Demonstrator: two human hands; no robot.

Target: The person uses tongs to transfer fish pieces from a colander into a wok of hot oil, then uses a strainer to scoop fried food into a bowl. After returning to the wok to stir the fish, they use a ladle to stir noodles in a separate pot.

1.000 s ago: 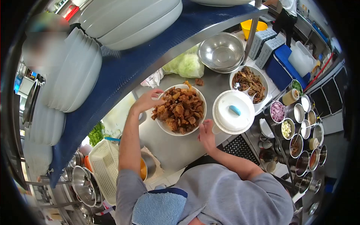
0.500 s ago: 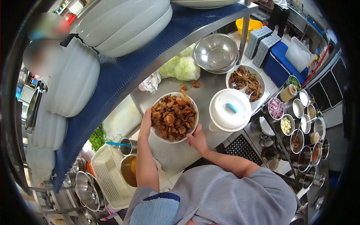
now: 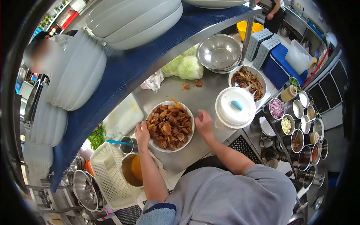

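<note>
**Bowl of fried pieces at the table edge, left hand on rim**

Left hand (image 3: 141,132) grips the left rim of the white bowl (image 3: 187,139), fingers curled on it. Right hand (image 3: 204,122) hovers just beside the bowl's right rim, fingers loosely spread, holding nothing, not clearly touching. The bowl is heaped with brown fried pieces (image 3: 167,126) and sits on the steel table (image 3: 202,98), near its front edge, right in front of the person.

Step, as judged: positioning or steadying the full bowl, one hand on, other hand free. Next move likely needs the right hand to close on the far rim for a level two-hand hold; the pile is high, so tilt could spill pieces.

Around: a white lidded tub (image 3: 235,108) with a blue handle just right of the bowl. Behind it a second bowl of dark food (image 3: 247,79). Stacked metal bowls (image 3: 219,52) and cabbage (image 3: 183,66) at the back. Two stray fried bits (image 3: 192,84) on the bare table. Left of the person: a pot of orange sauce (image 3: 132,169), a small metal cup (image 3: 127,144), a white plastic basket (image 3: 108,176).

Room: busy kitchen, overhead shelf with blue mat (image 3: 127,67) carrying white plates (image 3: 135,18), a rack of small condiment tins (image 3: 300,127) on the right, another person at top left.
</note>
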